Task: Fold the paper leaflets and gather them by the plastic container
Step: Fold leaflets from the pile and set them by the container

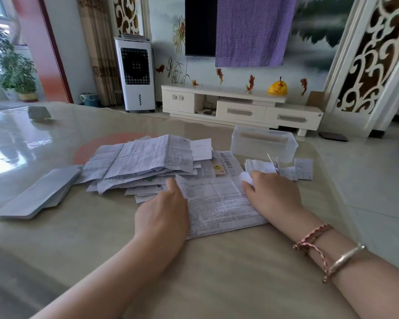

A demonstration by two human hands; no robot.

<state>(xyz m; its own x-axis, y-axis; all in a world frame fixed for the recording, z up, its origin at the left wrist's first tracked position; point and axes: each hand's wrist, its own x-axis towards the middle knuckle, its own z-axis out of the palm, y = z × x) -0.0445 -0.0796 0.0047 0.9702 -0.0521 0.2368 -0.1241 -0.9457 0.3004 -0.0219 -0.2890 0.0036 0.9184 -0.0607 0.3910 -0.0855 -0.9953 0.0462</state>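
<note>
A printed paper leaflet (219, 204) lies flat on the table in front of me, creased from old folds. My left hand (164, 209) grips its left edge, thumb on top. My right hand (273, 192) pinches its far right corner, which is lifted a little. A loose pile of unfolded leaflets (138, 162) spreads to the left and behind. A clear plastic container (264, 143) stands beyond the right hand. A few small folded leaflets (293, 170) lie right in front of the container.
The beige table (217, 272) has a stack of grey-white sheets (39, 194) at the left and a small grey object (39, 112) far left. Beyond the table edge are a white TV cabinet (240, 107) and an air cooler (136, 74).
</note>
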